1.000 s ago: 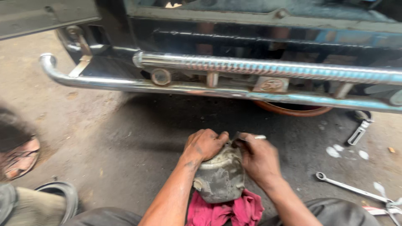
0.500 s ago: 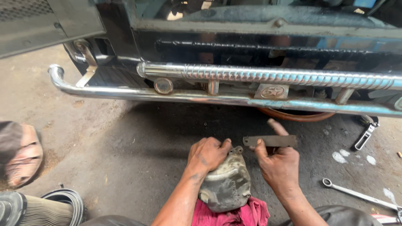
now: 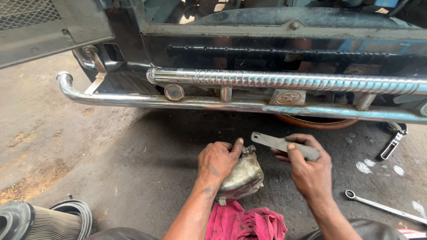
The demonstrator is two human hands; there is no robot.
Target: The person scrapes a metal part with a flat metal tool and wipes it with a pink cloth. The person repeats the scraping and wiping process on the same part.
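My left hand [image 3: 219,161] presses down on a dirty grey metal part [image 3: 242,178], rounded like a small housing, which rests on a red rag [image 3: 244,223] on the ground. My right hand [image 3: 308,168] grips a flat grey metal bar [image 3: 281,144], held level with its free end pointing left, just above and to the right of the part. The bar's tip lies close to the part's top, beside my left thumb.
A vehicle's chrome bumper tubes [image 3: 249,105] span the view ahead. A ring spanner [image 3: 382,207] lies on the oily concrete at right, another tool [image 3: 393,143] near the bumper's right end. A ribbed rubber hose [image 3: 46,220] lies at the lower left.
My right hand has come off the part and lifted the flat bar clear, holding it to the right. The view has moved closer and a little leftward.
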